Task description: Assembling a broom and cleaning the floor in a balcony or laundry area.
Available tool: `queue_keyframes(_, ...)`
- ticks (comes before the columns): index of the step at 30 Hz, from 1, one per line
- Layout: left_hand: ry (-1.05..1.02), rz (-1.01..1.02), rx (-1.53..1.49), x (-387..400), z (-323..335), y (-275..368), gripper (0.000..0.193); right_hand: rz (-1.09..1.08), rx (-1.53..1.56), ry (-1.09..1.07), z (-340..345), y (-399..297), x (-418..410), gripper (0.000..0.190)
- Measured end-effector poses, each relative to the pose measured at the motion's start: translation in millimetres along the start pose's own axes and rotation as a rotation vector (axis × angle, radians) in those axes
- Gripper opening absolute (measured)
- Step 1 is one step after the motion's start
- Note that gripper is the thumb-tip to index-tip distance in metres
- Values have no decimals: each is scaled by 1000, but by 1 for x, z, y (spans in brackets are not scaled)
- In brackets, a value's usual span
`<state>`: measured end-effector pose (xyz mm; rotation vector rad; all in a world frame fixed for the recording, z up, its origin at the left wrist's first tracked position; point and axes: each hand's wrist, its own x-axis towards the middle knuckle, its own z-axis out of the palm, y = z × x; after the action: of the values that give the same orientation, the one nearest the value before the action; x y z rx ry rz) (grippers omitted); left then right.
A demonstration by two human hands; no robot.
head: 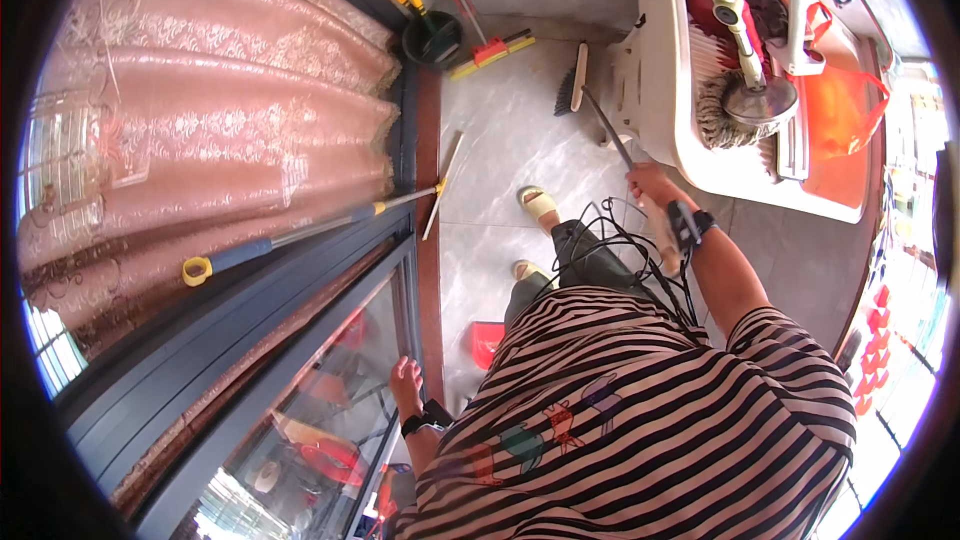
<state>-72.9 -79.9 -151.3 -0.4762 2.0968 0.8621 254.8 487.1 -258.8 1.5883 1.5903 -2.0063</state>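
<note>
My right hand (651, 184) is closed around the handle of a broom (609, 127). The broom's wooden head (580, 77) with dark bristles is at the floor, beside a white plastic basin. Black cables (611, 240) hang in loops below my right wrist, which wears a strapped device (688, 225). My left hand (407, 384) is low beside the dark frame of a glass door (409, 300), fingers loosely bent and nothing seen in them. Whether it touches the frame I cannot tell. A red plastic dustpan (487, 343) lies on the floor, partly hidden by my striped shirt.
The large white basin (660, 90) on the right holds a mop (739, 109) and other poles. A squeegee (491, 56) and a black bucket (433, 41) with yellow-handled tools stand by the wall. Another long-handled squeegee (315, 229) leans across the window ledge by pink curtains (225, 120).
</note>
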Motion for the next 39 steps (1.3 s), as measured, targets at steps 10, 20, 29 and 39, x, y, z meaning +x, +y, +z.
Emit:
queue_keyframes(10, -99, 71, 110, 36, -6, 18, 42, 142, 360, -50, 27, -12, -48, 9)
queue_keyframes(20, -196, 164, 269, 74, -60, -15, 42, 88, -23, 199, 82, 81, -142, 9)
queue_keyframes(29, -330, 108, 488, 87, -68, -10, 44, 224, 194, 224, 160, 128, -314, 42)
queue_keyframes(39, -373, 311, 567, 56, -22, 30, 43, 327, 111, 67, 142, 228, -339, 41)
